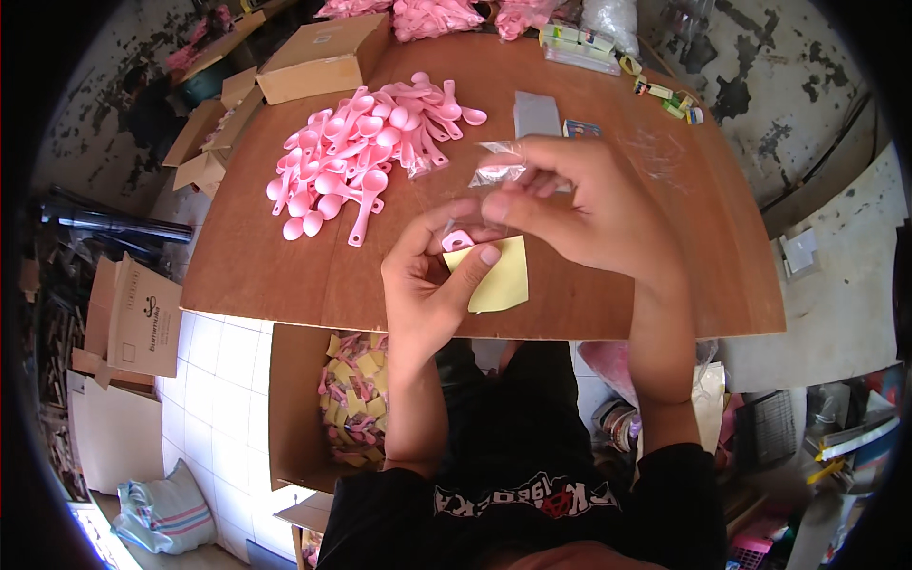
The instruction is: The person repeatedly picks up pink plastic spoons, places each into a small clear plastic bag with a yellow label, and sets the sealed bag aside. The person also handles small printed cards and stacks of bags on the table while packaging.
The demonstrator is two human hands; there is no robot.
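My left hand [425, 280] is closed around a small bundle in front of my body. In it are a yellow paper card [503, 277] under the thumb and a pink spoon [458, 240], of which only the holed handle end shows. Clear film seems to wrap them. Just above, my right hand [598, 204] pinches with thumb and fingers, and a shiny piece of clear plastic film [498, 165] stands at its fingertips. Whether this film joins the bundle I cannot tell. A heap of pink scoop spoons [347, 142] lies to the left on the brown table [684, 275].
Beyond my right hand lies a stack of clear-grey plastic bags [538, 115]. A cardboard box [325, 59] and pink-filled bags [432, 17] occupy the far edge. Below the table's front edge, an open carton [302, 408] holds many pink and yellow packets. Film scraps [655, 157] lie right.
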